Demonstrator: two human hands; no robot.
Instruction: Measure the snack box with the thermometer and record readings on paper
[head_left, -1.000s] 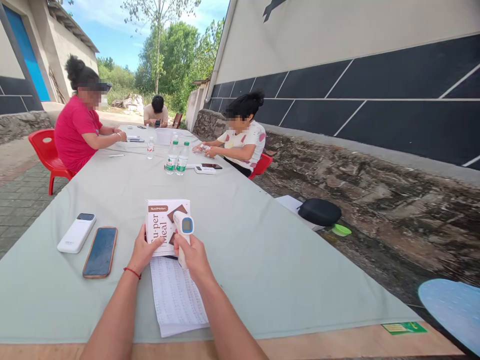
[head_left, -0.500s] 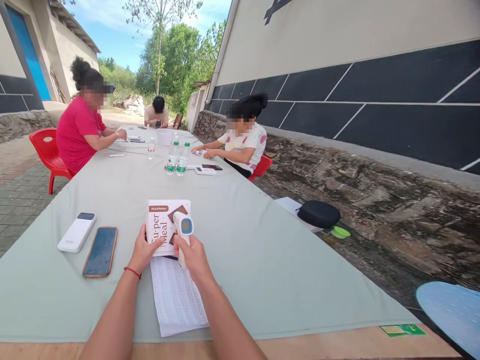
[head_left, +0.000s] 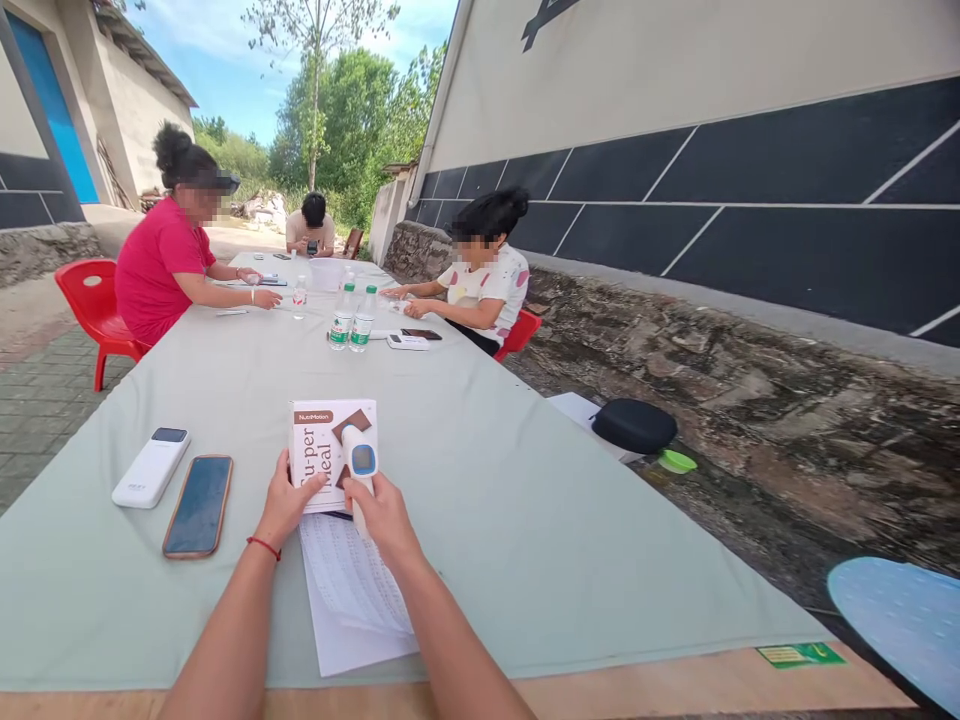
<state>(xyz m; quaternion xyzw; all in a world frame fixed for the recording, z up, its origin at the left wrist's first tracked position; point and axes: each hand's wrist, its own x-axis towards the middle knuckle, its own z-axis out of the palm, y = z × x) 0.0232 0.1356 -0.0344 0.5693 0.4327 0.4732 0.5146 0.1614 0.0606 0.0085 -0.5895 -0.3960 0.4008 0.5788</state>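
My left hand grips the lower left side of a white and brown meal box, its thumb across the printed front. The box is upright, front facing me. In my right hand is a white infrared thermometer with a blue-rimmed screen, fingers wrapped round its handle. The thermometer overlaps the box's right side; I cannot tell whether the two touch. Under my hands lie printed paper sheets, the top one lifted at its lower edge. A dark thin item behind the box is mostly hidden.
Left of my hands lie a phone and a white power bank on the cloth-covered table. Two green-capped bottles stand further up. Co-workers sit left, right and at the far end.
The thermometer has shifted slightly left across the box. The top sheet's lower edge has curled up. The left co-worker's arm now reaches further over the table.
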